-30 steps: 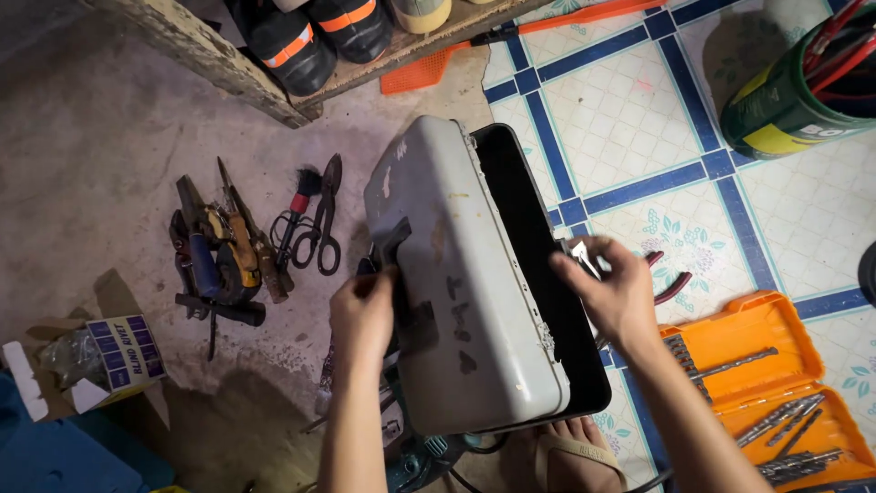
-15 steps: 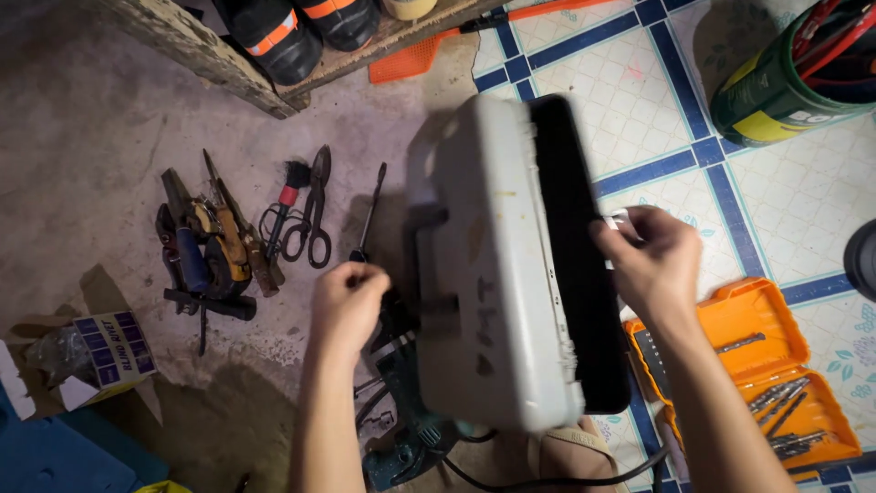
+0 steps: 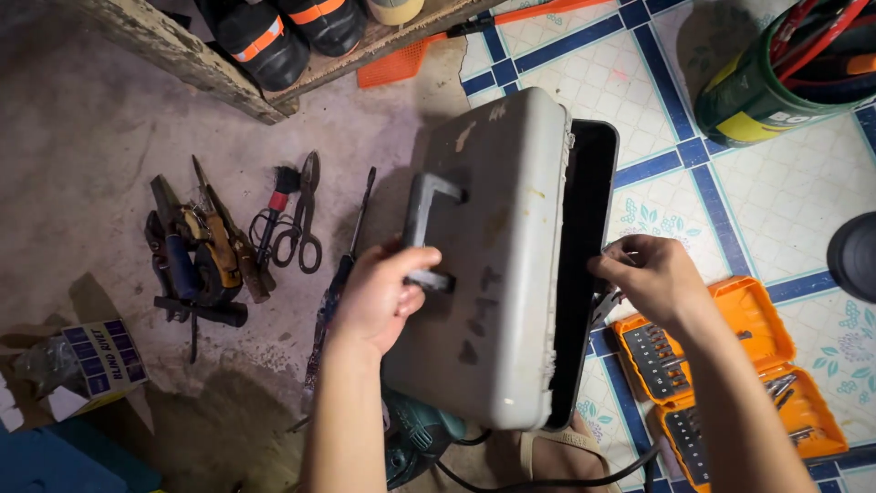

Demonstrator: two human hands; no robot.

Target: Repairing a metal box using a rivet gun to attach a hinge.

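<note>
A scuffed grey toolbox (image 3: 497,246) stands tipped on its side on the floor, its lid ajar with the dark opening facing right. My left hand (image 3: 379,297) grips the grey handle (image 3: 427,228) on the box's upper face. At the open edge of the box, my right hand (image 3: 650,278) has its fingers curled on a small metal tool, possibly pliers (image 3: 604,306), which is mostly hidden. An open orange drill-bit case (image 3: 721,370) lies just beyond my right wrist.
A pile of hand tools (image 3: 196,256), snips (image 3: 301,224) and a long screwdriver (image 3: 342,274) lie on the concrete at left. A green bucket (image 3: 776,82) sits upper right. Shoes (image 3: 274,36) rest on a wooden shelf. A green power tool (image 3: 420,438) lies under the box. A small cardboard box (image 3: 96,356) sits lower left.
My left hand moved from beside the box onto its handle. The box tilted back and shifted. My right hand dropped lower along the open edge.
</note>
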